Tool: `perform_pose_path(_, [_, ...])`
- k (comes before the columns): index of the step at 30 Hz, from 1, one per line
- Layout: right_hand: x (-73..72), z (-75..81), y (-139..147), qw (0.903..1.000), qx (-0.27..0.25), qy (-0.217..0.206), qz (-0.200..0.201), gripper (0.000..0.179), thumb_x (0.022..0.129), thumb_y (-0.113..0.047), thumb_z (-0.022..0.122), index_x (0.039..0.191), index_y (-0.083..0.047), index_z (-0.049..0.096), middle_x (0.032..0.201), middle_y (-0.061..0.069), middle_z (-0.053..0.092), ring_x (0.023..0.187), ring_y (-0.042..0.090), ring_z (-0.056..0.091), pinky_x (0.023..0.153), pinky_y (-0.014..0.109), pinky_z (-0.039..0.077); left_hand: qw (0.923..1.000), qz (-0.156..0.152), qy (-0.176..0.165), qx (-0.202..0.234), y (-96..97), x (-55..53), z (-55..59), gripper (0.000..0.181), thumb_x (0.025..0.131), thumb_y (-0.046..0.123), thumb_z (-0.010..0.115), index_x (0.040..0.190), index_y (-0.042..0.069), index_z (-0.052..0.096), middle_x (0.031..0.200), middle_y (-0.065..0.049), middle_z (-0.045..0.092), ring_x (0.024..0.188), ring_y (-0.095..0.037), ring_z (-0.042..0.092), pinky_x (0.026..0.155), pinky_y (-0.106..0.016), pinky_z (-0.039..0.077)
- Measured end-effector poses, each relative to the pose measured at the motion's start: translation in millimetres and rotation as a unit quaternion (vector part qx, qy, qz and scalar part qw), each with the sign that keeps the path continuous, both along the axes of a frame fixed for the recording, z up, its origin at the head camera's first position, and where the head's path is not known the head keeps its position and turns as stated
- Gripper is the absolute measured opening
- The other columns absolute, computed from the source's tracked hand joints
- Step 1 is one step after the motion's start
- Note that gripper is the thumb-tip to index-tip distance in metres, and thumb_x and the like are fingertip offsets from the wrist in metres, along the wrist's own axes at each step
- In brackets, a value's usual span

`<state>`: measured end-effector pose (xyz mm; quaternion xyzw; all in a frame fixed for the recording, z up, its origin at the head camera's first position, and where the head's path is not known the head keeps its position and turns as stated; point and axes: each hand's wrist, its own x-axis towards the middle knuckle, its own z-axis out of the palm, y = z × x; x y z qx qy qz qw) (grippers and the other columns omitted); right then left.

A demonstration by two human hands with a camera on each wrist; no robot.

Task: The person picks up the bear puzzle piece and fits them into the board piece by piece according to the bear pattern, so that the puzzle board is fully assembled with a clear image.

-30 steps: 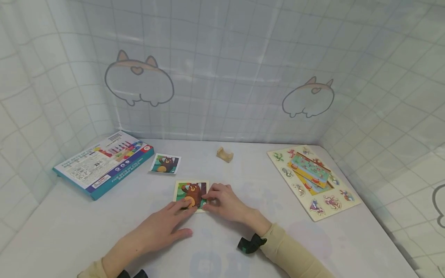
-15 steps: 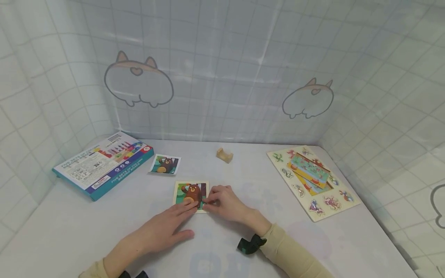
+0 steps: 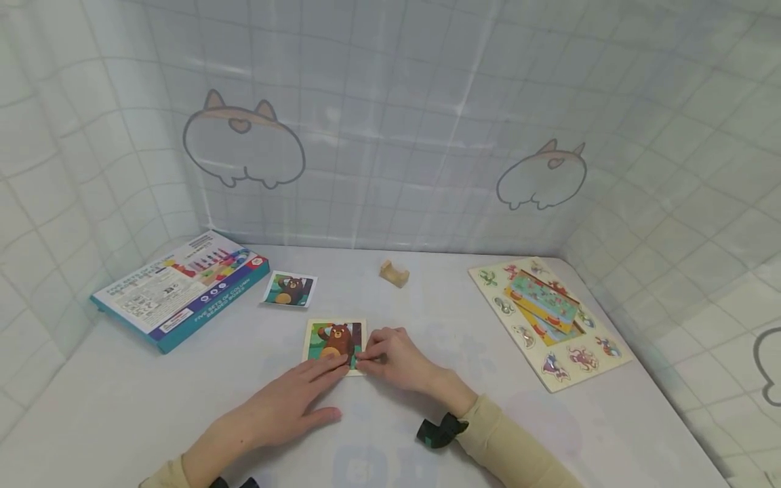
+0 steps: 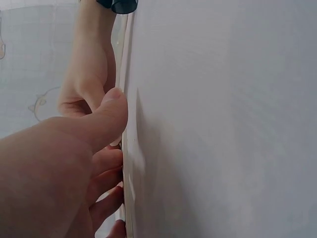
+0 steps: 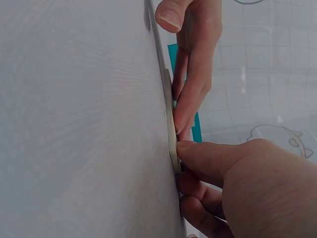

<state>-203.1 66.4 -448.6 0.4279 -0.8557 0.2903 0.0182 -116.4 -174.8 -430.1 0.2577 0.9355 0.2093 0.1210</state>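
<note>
A square wooden bear puzzle [image 3: 337,334] with a pale frame lies flat on the table, its picture facing up. My left hand [image 3: 283,400] rests its straight fingers on the puzzle's lower part, the thumb spread out to the side. At the lower right edge, my right hand [image 3: 403,359] has its fingers curled, thumb and index fingertips pinching the puzzle. In the right wrist view the puzzle's thin edge [image 5: 171,119] shows, with the right thumb [image 5: 198,153] right at it. The fingers cover the picture's bottom and lower right corner.
Behind the puzzle lies a bear picture card [image 3: 289,290], beside a teal-edged box [image 3: 183,291] at left. A small notched wooden block [image 3: 394,274] sits at the back. To the right, a wooden animal puzzle board [image 3: 506,325] carries several colourful cards [image 3: 543,301].
My left fingers have slid slightly down and right across the puzzle, uncovering more of the bear. My right hand stays at the right edge, its fingertips shifted slightly lower.
</note>
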Motion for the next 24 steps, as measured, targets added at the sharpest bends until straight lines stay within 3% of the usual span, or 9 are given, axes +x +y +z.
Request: perform_pose_path(24, [5.8, 1.6, -1.4, 0.9999, -0.004, 0.012, 0.011, 0.013, 0.09, -0.021, 0.077, 0.1, -0.016, 0.082, 0.081, -0.01, 0.065, 0.076, 0.002, 0.052, 0.075, 0.02, 0.032, 0.9998, -0.01, 0.014, 0.007, -3.9, 2.9, 1.0, 0.075, 0.093, 0.066, 0.052, 0.153, 0.022, 0.042, 0.158, -0.001, 0.04, 0.144, -0.03, 0.039, 0.114, -0.059, 0.036])
